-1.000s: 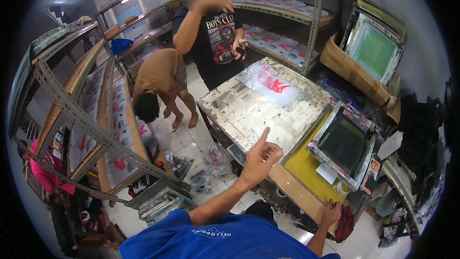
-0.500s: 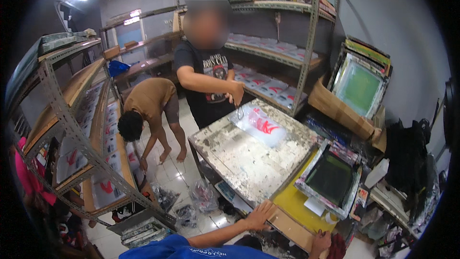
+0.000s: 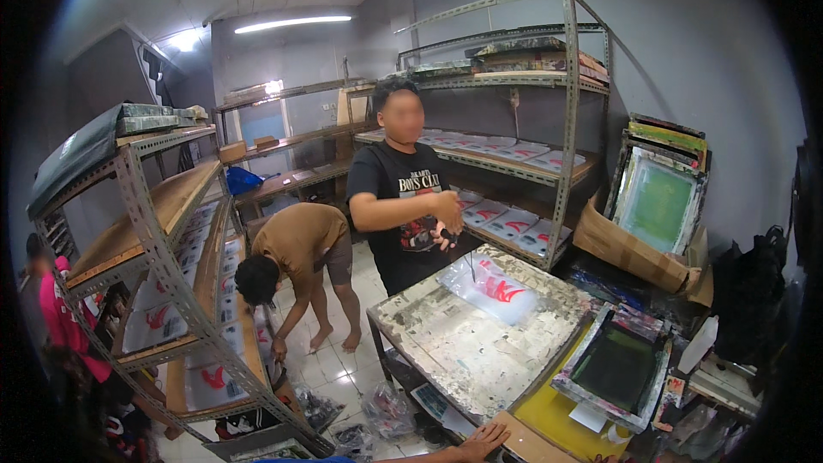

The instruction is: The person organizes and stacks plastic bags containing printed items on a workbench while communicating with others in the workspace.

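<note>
At the bottom edge of the view, the left hand [image 3: 483,442] lies flat with fingers spread on the near edge of the worn metal table [image 3: 454,351], while the right hand [image 3: 610,459] barely shows at the rim, so I cannot tell how it is held. Left of the table a person in a brown shirt [image 3: 296,240] bends by the metal shelves [image 3: 163,257]; behind it a person in a black shirt [image 3: 399,197] stands over a clear bag with a red print [image 3: 497,290], and a framed printing screen [image 3: 615,367] lies to its right.

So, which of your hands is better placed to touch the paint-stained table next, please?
Probably left: the left hand lies open beside the paint-stained table's near corner; the right hand is not in view.
</note>
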Demonstrator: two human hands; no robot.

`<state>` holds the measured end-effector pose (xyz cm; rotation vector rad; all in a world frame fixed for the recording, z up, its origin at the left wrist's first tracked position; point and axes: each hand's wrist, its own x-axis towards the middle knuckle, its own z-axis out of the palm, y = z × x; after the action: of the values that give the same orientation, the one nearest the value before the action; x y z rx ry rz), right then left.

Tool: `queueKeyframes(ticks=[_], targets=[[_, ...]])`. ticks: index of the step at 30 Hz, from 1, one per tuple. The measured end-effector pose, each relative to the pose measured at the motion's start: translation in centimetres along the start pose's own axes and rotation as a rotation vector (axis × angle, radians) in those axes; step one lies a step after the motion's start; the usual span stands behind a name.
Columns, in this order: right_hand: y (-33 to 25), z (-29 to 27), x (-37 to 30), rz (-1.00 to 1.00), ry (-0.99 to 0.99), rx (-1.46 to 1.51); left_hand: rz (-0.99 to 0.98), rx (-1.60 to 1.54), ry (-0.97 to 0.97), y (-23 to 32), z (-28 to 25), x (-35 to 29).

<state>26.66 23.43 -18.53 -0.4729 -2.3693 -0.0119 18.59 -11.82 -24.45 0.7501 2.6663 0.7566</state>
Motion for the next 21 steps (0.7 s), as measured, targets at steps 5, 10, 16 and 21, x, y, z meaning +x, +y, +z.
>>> queueKeyframes(ticks=[5, 10, 16, 21], targets=[[-4.6, -1.6, 1.6, 0.097, -0.155, 0.177, 0.12, 0.364, 0.446, -11.0, 8.6, 1.5], [-2.2, 0.1, 0.7, 0.094, -0.245, 0.059, 0.188, 0.294, 0.325, -11.2, 7.4, 2.3], [-2.4, -1.3, 1.4, 0.1, -0.295, 0.153, 0.129, 0.173, 0.124, -7.1, 4.5, 0.3], [-2.3, -1.8, 1.9, 0.091, -0.35, 0.184, 0.117, 0.157, 0.09, -4.7, 2.3, -0.2]])
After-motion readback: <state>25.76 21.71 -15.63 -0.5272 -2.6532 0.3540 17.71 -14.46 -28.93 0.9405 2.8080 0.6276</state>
